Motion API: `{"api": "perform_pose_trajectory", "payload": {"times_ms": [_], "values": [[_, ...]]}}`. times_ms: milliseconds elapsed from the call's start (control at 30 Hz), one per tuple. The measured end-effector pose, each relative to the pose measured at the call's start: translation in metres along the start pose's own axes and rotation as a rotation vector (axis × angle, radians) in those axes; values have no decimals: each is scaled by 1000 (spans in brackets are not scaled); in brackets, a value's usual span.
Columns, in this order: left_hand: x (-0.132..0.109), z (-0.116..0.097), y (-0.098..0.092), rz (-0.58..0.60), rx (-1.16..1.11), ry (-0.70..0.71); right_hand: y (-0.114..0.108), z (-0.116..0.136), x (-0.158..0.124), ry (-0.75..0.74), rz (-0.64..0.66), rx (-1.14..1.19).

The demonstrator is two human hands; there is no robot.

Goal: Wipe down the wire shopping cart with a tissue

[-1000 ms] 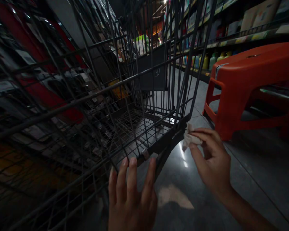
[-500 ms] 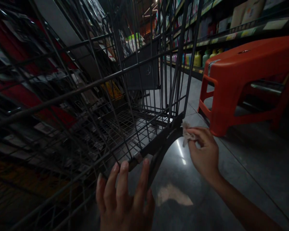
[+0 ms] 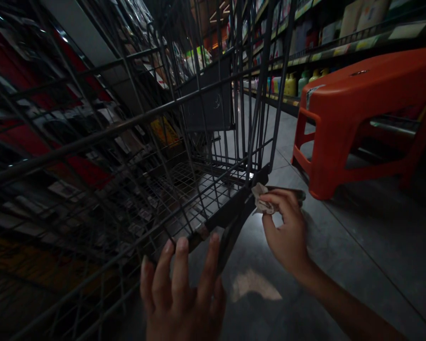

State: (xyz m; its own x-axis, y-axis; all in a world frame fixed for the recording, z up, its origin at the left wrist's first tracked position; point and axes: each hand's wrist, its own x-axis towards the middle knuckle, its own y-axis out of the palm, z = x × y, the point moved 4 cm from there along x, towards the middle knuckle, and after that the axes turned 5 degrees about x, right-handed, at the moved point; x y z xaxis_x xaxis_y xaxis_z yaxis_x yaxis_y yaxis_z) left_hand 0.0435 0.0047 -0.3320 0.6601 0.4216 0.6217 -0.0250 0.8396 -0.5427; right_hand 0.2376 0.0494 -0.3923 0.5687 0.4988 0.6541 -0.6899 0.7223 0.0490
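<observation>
A dark metal shopping cart (image 3: pixel 230 208) fills the left and centre of the view, its wire basket tilted across the picture. My left hand (image 3: pixel 184 289) has its fingers spread, the tips resting at the cart's lower frame near a small pale patch on the bar. Between the thumb and fingers of my right hand (image 3: pixel 287 227) is a crumpled, greyish-white tissue (image 3: pixel 262 199). It is against the curved lower frame close to the cart's corner. The part of the frame behind my right fingers is hidden.
An orange plastic stool (image 3: pixel 341 113) stands on the grey tiled floor (image 3: pixel 344 274) to the right. Beyond it, shelves (image 3: pixel 337 49) hold bottles and packages. Packaged goods (image 3: pixel 49 137) in red and black show through the wires at left.
My right hand has moved left along the cart's lower frame with the tissue, uncovering part of the frame's end at right. My left hand has barely shifted.
</observation>
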Motion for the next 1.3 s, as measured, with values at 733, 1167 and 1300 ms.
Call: {"api": "perform_pose_trajectory", "payload": {"times_ms": [733,1167,1300], "values": [[0,-1,-1,0,-39,-24,0,-3,3,-226,190,-37],[-3,-3,-2,-3,-76,-80,-18,-54,28,59,-57,-56],[-2,-3,0,4,-88,-89,-7,-46,18,107,0,-5]]}}
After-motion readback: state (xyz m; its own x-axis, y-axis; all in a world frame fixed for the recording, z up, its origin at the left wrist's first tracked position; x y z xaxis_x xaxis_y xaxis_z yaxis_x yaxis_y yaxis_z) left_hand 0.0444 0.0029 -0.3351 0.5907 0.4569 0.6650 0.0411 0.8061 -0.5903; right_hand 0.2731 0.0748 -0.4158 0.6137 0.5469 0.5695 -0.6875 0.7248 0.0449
